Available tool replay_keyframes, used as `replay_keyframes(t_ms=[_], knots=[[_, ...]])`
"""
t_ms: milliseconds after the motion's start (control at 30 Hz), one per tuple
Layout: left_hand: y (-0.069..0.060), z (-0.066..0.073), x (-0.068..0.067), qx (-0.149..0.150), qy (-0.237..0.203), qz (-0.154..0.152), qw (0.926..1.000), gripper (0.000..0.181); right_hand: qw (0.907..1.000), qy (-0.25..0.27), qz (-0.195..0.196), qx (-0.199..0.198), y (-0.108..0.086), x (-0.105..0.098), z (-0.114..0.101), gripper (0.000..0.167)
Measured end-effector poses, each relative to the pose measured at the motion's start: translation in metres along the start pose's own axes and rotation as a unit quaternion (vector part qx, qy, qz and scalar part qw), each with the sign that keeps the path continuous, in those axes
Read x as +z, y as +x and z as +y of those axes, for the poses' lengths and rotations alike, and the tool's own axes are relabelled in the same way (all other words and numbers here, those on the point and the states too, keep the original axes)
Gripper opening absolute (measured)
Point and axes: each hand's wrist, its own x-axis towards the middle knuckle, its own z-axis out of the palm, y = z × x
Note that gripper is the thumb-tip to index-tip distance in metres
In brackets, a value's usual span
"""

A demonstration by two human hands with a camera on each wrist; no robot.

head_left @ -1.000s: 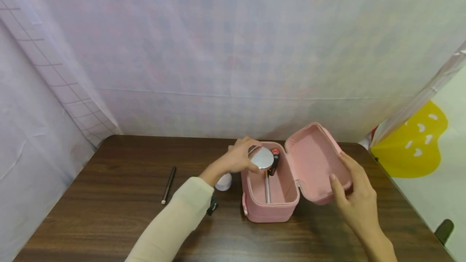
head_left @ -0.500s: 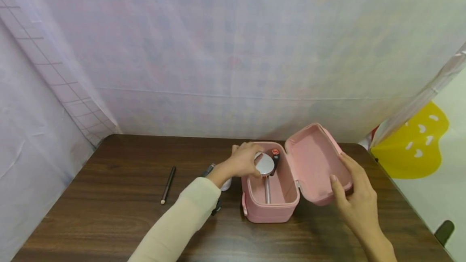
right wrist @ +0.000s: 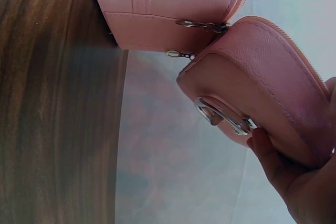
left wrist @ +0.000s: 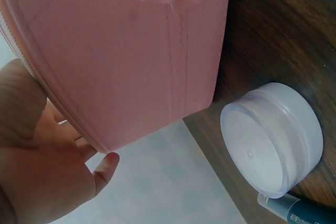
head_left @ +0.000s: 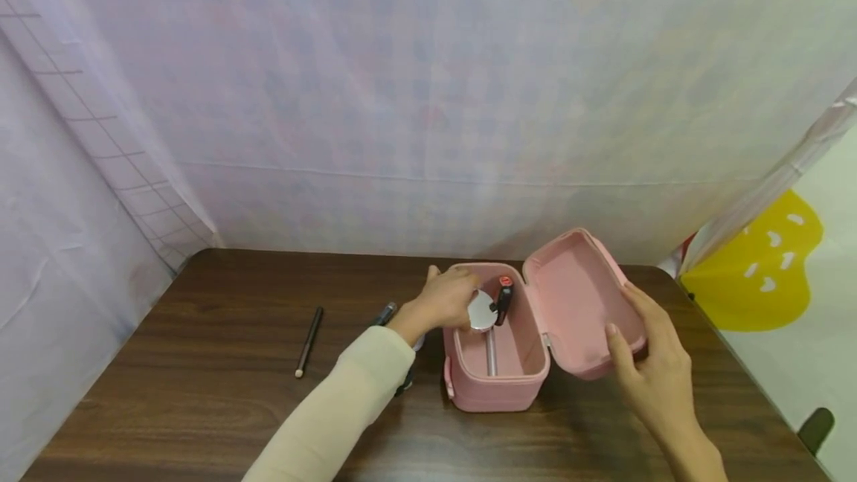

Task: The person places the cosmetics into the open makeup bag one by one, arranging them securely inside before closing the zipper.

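A pink zip cosmetic case (head_left: 497, 393) stands on the table with its lid (head_left: 581, 303) tipped over to the right. My left hand (head_left: 445, 300) reaches over its left rim and holds a round, silver-topped compact (head_left: 482, 311) by the edge, low inside the case. Beside the compact lie a black tube with a red end (head_left: 504, 300) and a slim silver stick (head_left: 492, 355). My right hand (head_left: 659, 363) grips the lid's outer edge, thumb on the inner side. In the right wrist view, its fingers (right wrist: 270, 156) touch the lid's outside near a metal-ringed handle (right wrist: 223, 116).
A clear-walled white jar (left wrist: 273, 140) stands left of the case, near a dark teal tube (left wrist: 304, 211). Further left lies a black brush (head_left: 309, 341). Under my left sleeve shows a small dark item (head_left: 405, 384), mostly hidden. A pale curtain (head_left: 428, 95) hangs behind the table.
My left hand has moved slightly, taking the compact lower into the case, against the black tube, which has shifted a little. The right hand and lid have hardly moved.
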Motion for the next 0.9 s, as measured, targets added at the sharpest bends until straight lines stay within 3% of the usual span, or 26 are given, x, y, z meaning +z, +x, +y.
replay_keyframes(t_ms=[233,600,800,900], knots=[[0.001,0.005,0.0,-0.008,0.025,-0.018,0.9995,0.05,0.9999,0.003,0.007,-0.008,0.001,0.0,-0.001,0.051],[0.006,0.007,-0.001,-0.026,0.043,-0.045,0.9977,0.036,0.9998,0.007,0.011,-0.016,0.001,0.001,0.001,0.051],[0.009,0.012,-0.002,-0.028,0.062,-0.058,0.996,0.042,0.9997,0.008,0.015,-0.018,0.001,0.001,0.001,0.05],[0.009,0.015,-0.003,-0.031,0.066,-0.063,0.9953,0.033,0.9997,0.009,0.016,-0.018,0.001,0.0,0.001,0.05]])
